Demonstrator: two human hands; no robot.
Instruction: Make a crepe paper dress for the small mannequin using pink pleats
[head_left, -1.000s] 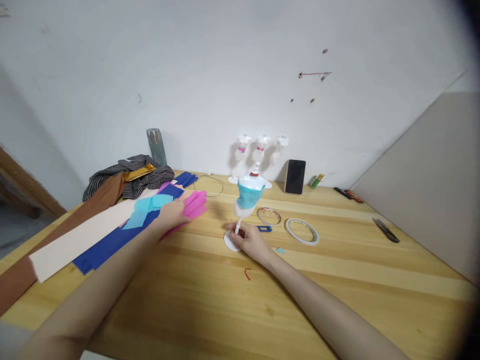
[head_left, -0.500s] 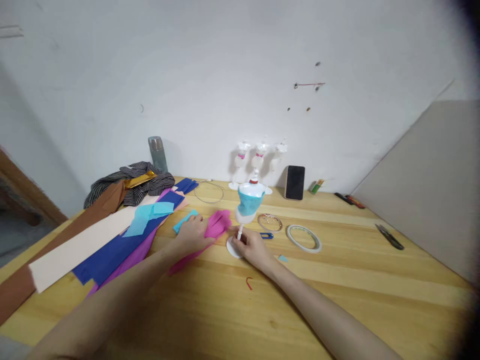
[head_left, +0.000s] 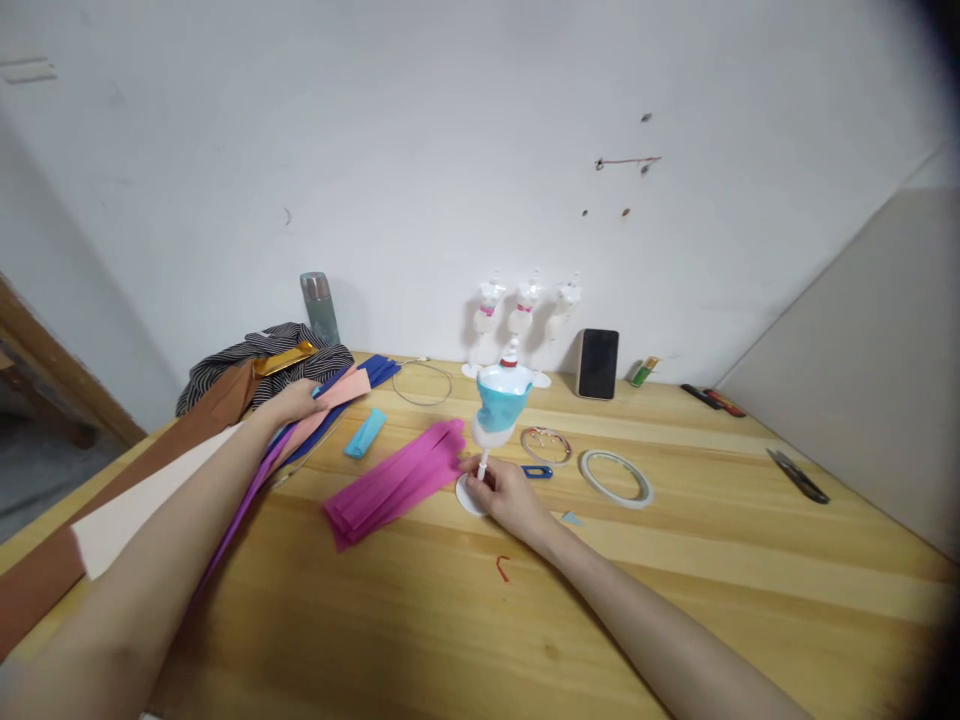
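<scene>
My right hand (head_left: 508, 495) is closed around the thin white stem of a miniature dress form (head_left: 501, 405) just above its round base. The form stands upright, with light blue material wrapped round its torso and a red band at the neck. Over on the left, my left hand (head_left: 294, 402) grips the edge of a stack of coloured crepe paper (head_left: 330, 395), peach, blue and purple, and tilts it up; its fingertips are partly hidden. Between the hands lie a folded pink crepe paper piece (head_left: 394, 480) and a small light blue folded piece (head_left: 365, 433).
Three small dress forms (head_left: 525, 310) stand by the wall beside a phone (head_left: 598, 363). A tape roll (head_left: 616, 478), blue thread snips (head_left: 537, 472), a wire ring (head_left: 424, 383) and dark-handled scissors (head_left: 799, 477) lie about. Brown paper (head_left: 202, 420), striped cloth (head_left: 214, 372) and a flask (head_left: 320, 308) are at left.
My left hand has left the pink and light blue paper and moved left to the stack, lifting its edge. The pink paper lies flat. My right hand keeps its hold on the stem.
</scene>
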